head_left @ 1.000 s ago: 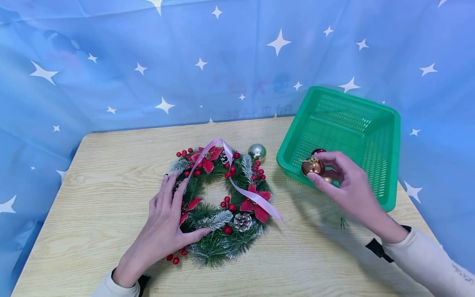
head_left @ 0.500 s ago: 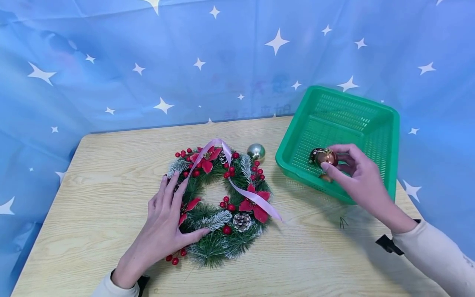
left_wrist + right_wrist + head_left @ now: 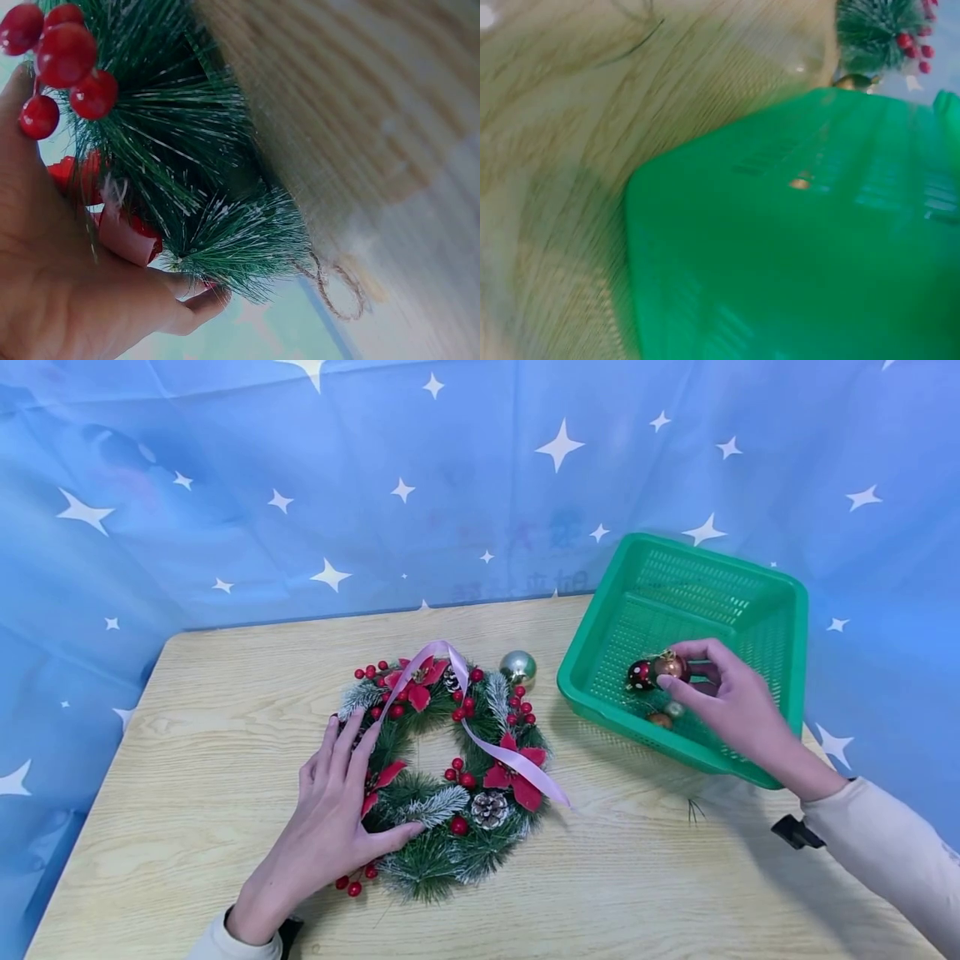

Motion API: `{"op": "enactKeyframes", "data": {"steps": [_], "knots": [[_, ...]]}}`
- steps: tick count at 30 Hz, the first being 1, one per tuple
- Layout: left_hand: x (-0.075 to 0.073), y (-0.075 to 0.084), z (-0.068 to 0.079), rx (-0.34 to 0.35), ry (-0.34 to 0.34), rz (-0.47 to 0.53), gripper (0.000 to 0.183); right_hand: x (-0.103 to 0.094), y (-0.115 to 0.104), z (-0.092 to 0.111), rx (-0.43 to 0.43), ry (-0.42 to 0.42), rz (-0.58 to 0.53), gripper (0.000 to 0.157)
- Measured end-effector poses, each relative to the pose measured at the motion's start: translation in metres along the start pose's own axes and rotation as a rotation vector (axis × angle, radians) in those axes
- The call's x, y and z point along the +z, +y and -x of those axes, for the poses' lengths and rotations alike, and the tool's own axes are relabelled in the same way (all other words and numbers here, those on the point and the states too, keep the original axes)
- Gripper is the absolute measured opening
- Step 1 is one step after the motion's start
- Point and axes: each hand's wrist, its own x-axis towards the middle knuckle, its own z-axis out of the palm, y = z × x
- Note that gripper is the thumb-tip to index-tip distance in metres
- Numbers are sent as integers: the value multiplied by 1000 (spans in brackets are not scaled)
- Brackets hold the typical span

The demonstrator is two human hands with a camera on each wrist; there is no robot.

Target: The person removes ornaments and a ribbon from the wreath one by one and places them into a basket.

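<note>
On the table lies a Christmas wreath with red flowers, berries, pine cones and a loose pink ribbon. My left hand holds its left side, thumb over the greenery; in the left wrist view the fingers bend round its outer edge. My right hand reaches into the green basket and pinches a copper Christmas ball with a gold cap. Just beside it sits a dark red ball with white dots. The right wrist view shows the basket's outside, and the right hand is out of sight there.
A silvery ball rests on the table behind the wreath, left of the basket. Lower in the basket are several small ornaments, one of them orange-brown. Loose dark needles lie in front of the basket. A blue star-patterned cloth hangs behind.
My right hand has moved right and slightly back, carrying the copper ball further over the basket's inside. The dotted ball shows more now. My left hand and the wreath stay where they were.
</note>
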Motion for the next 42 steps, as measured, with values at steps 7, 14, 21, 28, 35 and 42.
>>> {"op": "enactKeyframes", "data": {"steps": [7, 14, 21, 28, 35, 42], "knots": [[0, 0, 0, -6, -6, 5, 132, -6, 8, -9, 46, -46, 83, 48], [0, 0, 0, 4, 3, 1, 132, -10, 13, -17, 71, -99, 128, 49], [0, -1, 0, 10, 10, 2, 131, -14, 20, -25, 83, -127, 165, 46], [0, -1, -1, 20, 12, 3, 131, -17, 25, -30, 115, -190, 249, 53], [1, -2, 0, 26, 14, 9, 131, -17, 28, -34, 132, -284, 270, 57], [1, -2, 1, 20, 13, 1, 130, -15, 32, -37, 149, -349, 273, 53]]}}
